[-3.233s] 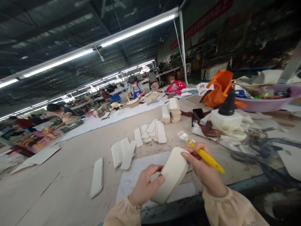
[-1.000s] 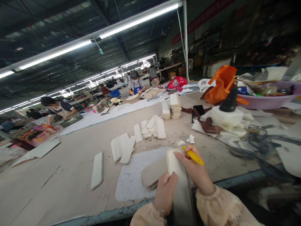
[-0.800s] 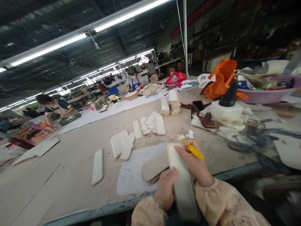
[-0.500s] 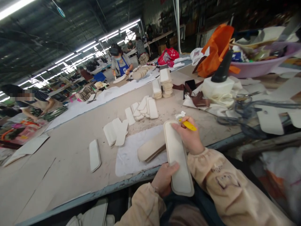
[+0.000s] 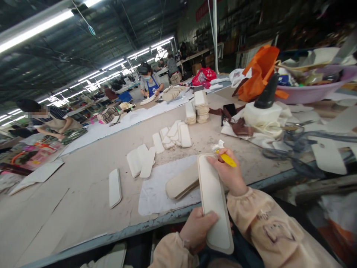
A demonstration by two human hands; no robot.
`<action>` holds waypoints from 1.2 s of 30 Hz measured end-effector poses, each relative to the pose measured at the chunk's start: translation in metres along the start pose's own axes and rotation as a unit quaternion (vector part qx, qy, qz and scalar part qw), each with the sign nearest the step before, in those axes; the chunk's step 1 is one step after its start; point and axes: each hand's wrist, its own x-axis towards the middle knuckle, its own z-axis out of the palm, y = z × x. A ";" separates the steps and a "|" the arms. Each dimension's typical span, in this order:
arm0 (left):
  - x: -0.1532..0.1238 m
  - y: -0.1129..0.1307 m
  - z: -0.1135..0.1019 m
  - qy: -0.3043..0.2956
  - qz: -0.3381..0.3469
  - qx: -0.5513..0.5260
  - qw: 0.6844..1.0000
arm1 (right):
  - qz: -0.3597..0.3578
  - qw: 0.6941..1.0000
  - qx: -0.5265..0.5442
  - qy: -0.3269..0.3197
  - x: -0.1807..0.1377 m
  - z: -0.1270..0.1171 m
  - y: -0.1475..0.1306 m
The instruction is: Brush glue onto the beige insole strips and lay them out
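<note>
My left hand (image 5: 198, 227) grips the lower left edge of a long cream panel (image 5: 213, 201) with rounded corners and a beige border, its thumb on the face. My right hand (image 5: 228, 171) pinches the panel's upper right edge and also keeps hold of a yellow-handled tool (image 5: 228, 159). A ragged white head sticks out of the far end of that tool; its exact kind I cannot make out. The panel tilts over the table's front edge. Just behind it, a stack of beige panels (image 5: 181, 181) rests on a white sheet (image 5: 156, 195).
Loose cream pieces (image 5: 141, 160) and two stacks (image 5: 201, 106) stand farther back on the table. At right are a white bottle with a black nozzle (image 5: 263, 109), scissors (image 5: 298, 125), an orange cloth (image 5: 258, 76) and a lilac basin (image 5: 315, 91). Co-workers stand across the table.
The whole view has shifted slightly, so the scene sits lower and a little to the right. Both hands keep their grip on the panel, and the tool stays in my right hand.
</note>
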 end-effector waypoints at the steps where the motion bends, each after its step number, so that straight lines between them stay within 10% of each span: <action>1: -0.001 0.000 -0.001 0.001 0.002 0.002 1.000 | -0.003 1.000 0.000 -0.003 0.000 0.000 0.000; 36: -0.021 -0.005 -0.052 0.105 0.048 0.010 0.993 | 0.013 0.999 0.009 0.045 0.006 0.013 0.034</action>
